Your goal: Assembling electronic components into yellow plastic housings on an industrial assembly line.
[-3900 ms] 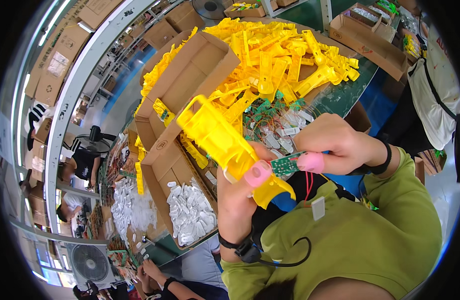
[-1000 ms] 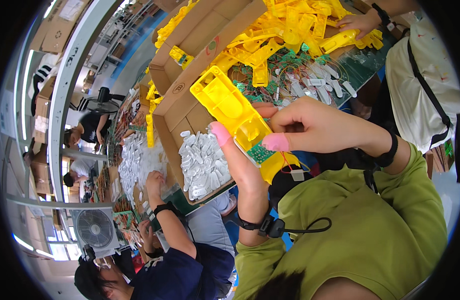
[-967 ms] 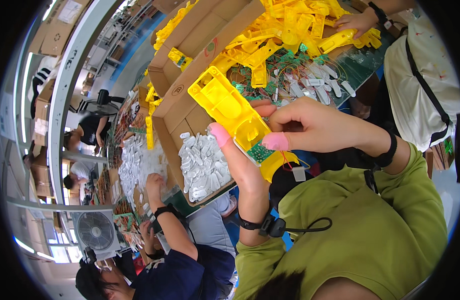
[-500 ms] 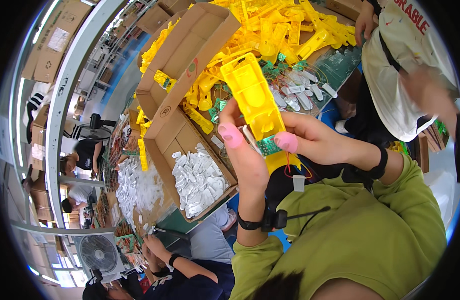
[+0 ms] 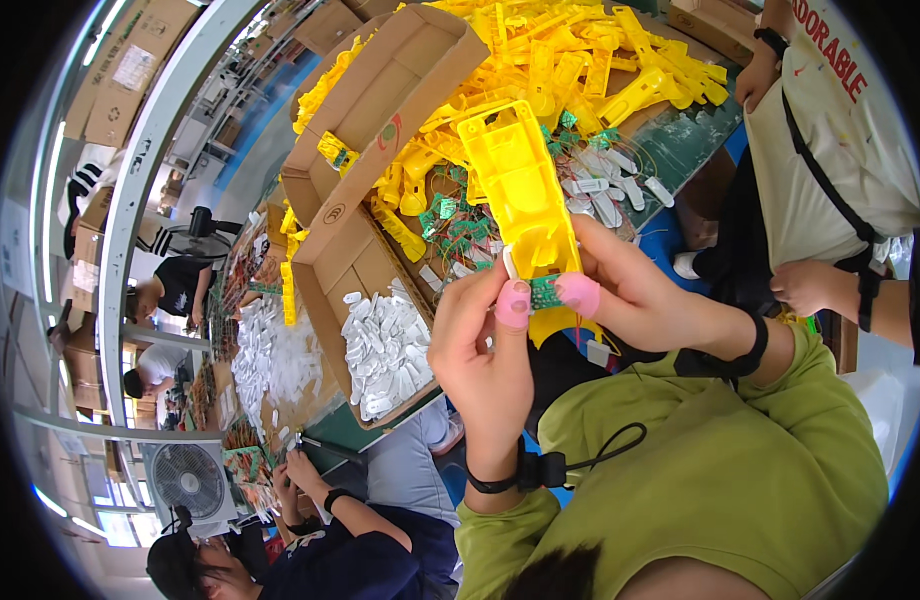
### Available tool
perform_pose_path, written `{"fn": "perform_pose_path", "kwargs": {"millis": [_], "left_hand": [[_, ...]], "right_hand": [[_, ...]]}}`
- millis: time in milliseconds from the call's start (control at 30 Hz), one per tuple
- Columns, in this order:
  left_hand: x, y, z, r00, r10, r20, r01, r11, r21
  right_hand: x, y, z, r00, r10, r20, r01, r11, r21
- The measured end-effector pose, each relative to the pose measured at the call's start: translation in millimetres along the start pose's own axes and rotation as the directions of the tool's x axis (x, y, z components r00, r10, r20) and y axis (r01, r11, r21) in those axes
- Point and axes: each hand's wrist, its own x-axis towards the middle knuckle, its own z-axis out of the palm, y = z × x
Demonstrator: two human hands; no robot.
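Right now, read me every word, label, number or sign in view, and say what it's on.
Pale shirt at right: bold red lettering, clear, but I'm leaving the wording out.
Open cardboard box: dark round mark and red-green mark, too small to read.
Carton at upper left: white label, too small to read.
Green circuit board: no text can be made out.

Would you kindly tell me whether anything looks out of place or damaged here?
Nothing looks clearly damaged, and the held yellow shell appears intact where visible. The green boards beside the box of white parts look untidy: they lie jumbled, with thin wires straggling among them.
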Motion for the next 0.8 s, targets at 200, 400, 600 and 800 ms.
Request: {"fn": "perform_pose_path", "kwargs": {"millis": [200,400,600,800], "left_hand": [[9.1,-9.5,5.9,0.973,-0.172,0.151,0.187,0.978,-0.097],[3.2,-5.2,14.9,0.947,-0.291,0.134,0.316,0.915,-0.249],[4.2,-2.7,24.2,0.978,0.101,0.182,-0.142,0.962,0.231],[8.0,3.9,23.2,0.967,0.123,0.224,-0.212,0.875,0.434]], "right_hand": [[-3.8,12.3,-7.6,0.995,-0.046,-0.087,0.038,0.995,-0.092],[-4.3,3.7,-11.2,0.975,-0.025,-0.219,0.018,0.999,-0.035],[-5.5,4.5,-14.2,0.972,0.049,-0.232,-0.004,0.982,0.191],[-11.5,13.3,-19.0,0.987,0.064,-0.146,-0.027,0.971,0.239]]}}
